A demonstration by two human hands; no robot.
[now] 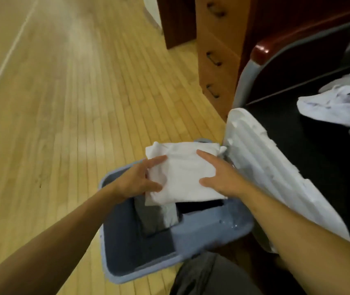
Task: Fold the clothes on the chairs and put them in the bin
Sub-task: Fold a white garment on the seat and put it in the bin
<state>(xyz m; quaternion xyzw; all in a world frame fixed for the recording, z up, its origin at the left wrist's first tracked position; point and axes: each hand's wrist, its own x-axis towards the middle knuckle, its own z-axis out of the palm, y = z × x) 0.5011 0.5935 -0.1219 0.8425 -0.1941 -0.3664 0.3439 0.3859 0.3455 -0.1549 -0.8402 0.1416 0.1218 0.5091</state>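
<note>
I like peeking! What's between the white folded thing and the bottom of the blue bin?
In the head view, under the folded white garment lie folded grey and dark clothes inside the blue bin.

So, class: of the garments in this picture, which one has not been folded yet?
The crumpled white garment on the black chair at right. The white one held in both hands and the grey and dark ones in the bin are folded flat.

The lower left of the blue bin point(114, 241) is left bare, while its centre is taken up by folded dark clothes point(155, 216). The opening's right side is hemmed by a white lid point(252, 150). Open wooden floor point(63, 103) is seen at left.
</note>
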